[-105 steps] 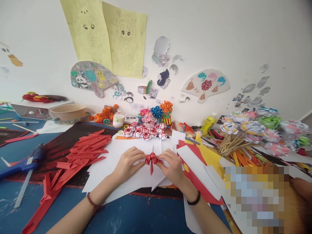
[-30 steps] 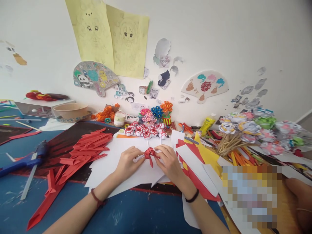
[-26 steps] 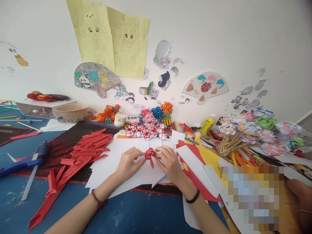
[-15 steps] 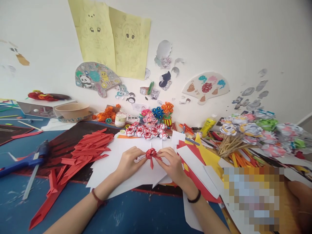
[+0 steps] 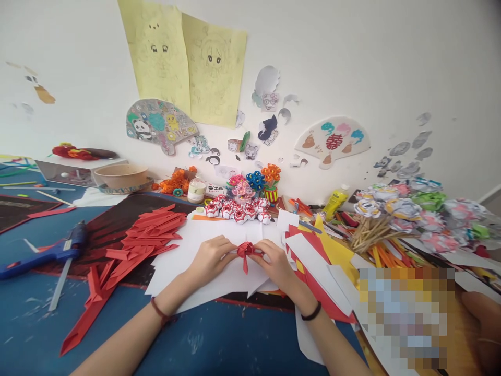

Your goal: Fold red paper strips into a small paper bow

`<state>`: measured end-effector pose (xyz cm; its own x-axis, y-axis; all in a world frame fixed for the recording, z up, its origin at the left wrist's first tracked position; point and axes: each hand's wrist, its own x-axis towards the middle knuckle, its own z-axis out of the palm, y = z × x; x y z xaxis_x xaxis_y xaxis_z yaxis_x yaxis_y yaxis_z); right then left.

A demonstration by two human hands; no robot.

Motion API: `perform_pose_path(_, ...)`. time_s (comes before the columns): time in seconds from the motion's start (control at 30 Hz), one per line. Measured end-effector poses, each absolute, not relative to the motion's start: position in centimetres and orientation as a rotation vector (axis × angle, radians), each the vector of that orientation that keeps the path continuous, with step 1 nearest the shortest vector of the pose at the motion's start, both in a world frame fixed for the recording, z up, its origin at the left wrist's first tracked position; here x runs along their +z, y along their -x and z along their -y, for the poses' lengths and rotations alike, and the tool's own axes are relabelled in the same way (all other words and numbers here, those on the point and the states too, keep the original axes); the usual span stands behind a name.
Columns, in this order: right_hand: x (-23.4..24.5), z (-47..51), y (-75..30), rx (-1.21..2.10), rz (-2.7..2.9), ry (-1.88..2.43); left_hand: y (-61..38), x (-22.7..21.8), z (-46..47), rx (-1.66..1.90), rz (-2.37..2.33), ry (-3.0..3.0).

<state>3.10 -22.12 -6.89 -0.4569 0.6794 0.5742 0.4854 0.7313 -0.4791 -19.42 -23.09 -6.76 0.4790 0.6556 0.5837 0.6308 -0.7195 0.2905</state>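
Note:
Between my two hands is a red folded-paper flower (image 5: pixel 245 250), with one strip end pointing down toward me. My left hand (image 5: pixel 213 258) pinches its left side, fingers closed. On the right side, the closed fingertips of my right hand (image 5: pixel 274 261) grip it too. Below the flower lie white paper sheets (image 5: pixel 188 292). A heap of red folded paper strips (image 5: pixel 144 237) spreads to the left of my left hand. Just beyond the hands sits a cluster of red-and-white paper flowers (image 5: pixel 238 210).
A blue glue gun (image 5: pixel 58 253) lies at left, near a tan bowl (image 5: pixel 122 177). White and coloured paper flowers on sticks (image 5: pixel 405 206) stand at right, beside a yellow bottle (image 5: pixel 335 202). Red and yellow paper (image 5: pixel 313 248) lies right of my hands. Another person's arm (image 5: pixel 483 318) shows at far right.
The view has shifted slightly, so most things appear a little further right. Both hands still hold the red flower, which looks slightly turned and more compact.

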Motion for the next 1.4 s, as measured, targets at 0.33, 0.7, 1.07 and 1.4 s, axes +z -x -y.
perform_pose_path(0.33, -7.6, 22.4, -3.1, 0.231, 2.102, 0.889, 19.2, -6.6, 23.4, 0.99, -1.096, -2.713)
perform_pose_path(0.7, -7.1, 22.8, -3.0, 0.212, 1.994, 0.857, 18.5, -6.3, 24.7, 1.062, -1.096, -2.766)
perform_pose_path(1.07, -7.2, 22.5, -3.2, 0.299, 1.965, 0.841, 17.3, -6.2, 25.9, 1.073, -1.098, -3.071)
perform_pose_path(1.4, -7.1, 23.0, -3.1, 0.248, 1.953, 0.889, 17.5, -6.7, 25.1, 1.107, -1.163, -2.842)
